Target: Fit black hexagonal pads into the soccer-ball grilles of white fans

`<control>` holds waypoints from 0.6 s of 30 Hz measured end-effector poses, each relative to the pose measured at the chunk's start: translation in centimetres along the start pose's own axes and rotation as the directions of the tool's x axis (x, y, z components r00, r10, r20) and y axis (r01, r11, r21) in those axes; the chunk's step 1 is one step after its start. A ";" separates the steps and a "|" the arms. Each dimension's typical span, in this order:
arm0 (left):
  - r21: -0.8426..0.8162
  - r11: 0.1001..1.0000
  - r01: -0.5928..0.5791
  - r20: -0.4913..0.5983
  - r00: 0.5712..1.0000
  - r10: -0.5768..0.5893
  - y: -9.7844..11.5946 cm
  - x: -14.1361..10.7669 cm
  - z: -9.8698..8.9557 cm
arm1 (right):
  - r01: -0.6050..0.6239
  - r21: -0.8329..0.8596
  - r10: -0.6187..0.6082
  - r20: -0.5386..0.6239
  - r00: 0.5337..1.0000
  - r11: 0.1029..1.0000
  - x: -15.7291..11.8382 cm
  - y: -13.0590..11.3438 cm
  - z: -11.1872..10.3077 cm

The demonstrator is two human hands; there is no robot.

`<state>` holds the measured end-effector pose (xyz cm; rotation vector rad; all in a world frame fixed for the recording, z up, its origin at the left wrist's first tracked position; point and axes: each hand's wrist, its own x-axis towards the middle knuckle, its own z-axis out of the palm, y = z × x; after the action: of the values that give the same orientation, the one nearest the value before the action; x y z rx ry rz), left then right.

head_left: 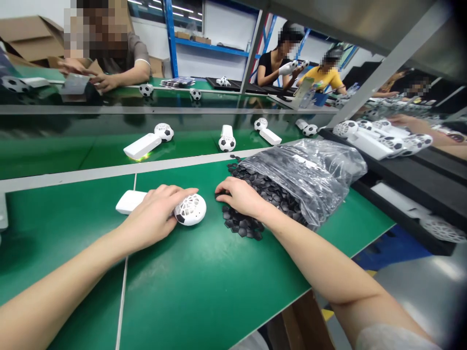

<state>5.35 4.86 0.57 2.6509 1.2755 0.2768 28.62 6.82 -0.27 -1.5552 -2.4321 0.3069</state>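
Currently left hand [156, 214] lies cupped over a white ball-headed fan [189, 210] on the green tabletop [204, 291], pinning it; right hand [239, 194] rests fingers-down, closed on nothing, on the black hexagon pieces [251, 214] spilling from the plastic bag [314, 170]. Best to pinch one piece only and keep the fan steady, open grille turned up.

You sit at a green table [204, 291] with a grey strip [109, 171] along its far edge. Beyond it runs a green belt [54, 155], then a second table [226, 99] where other people work. A blue rack [170, 39] stands against the white wall [222, 29], with cardboard boxes [29, 36] at the left. A grey post [386, 68] slants overhead at your right. Ceiling lights [182, 9] glow.
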 end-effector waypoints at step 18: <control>-0.101 0.990 0.100 0.032 0.995 -0.097 0.2 0.1 -0.1 | 0.285 0.593 -0.162 -0.252 0.954 0.753 -2.1 -3.4 -0.3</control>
<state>5.56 4.80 0.78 2.4894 1.3409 0.2832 26.60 3.54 0.86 -0.9370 -2.0289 0.7897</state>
